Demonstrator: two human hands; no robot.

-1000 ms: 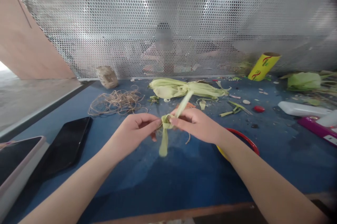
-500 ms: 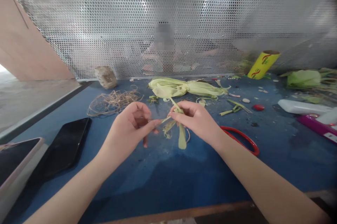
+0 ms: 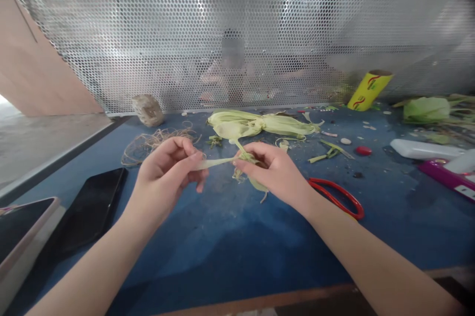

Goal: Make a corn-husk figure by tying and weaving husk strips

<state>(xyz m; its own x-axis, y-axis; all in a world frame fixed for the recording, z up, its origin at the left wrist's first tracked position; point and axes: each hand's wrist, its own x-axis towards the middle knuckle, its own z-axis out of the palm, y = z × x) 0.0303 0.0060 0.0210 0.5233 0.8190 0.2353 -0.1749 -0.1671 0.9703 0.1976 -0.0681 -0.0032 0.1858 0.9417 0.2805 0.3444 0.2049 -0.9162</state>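
Between finger and thumb, my left hand pinches the end of a pale green husk strip, which is stretched level toward the right. My right hand is closed on a small bundle of corn husk, from which the strip runs out. Thin frayed ends hang below the right fingers, and much of the bundle is hidden by them. Just behind the hands lies a larger bunch of green corn husks, narrowed at its middle.
A tangle of brown twine and a black phone are on the left. To the right lie red-handled scissors, a white and purple tool and a yellow tube. A perforated metal screen stands behind the blue table.
My left hand has moved left and slightly toward me, drawing the husk strip out longer and straight. The right hand stays nearly in place, with the bundle turned a little.
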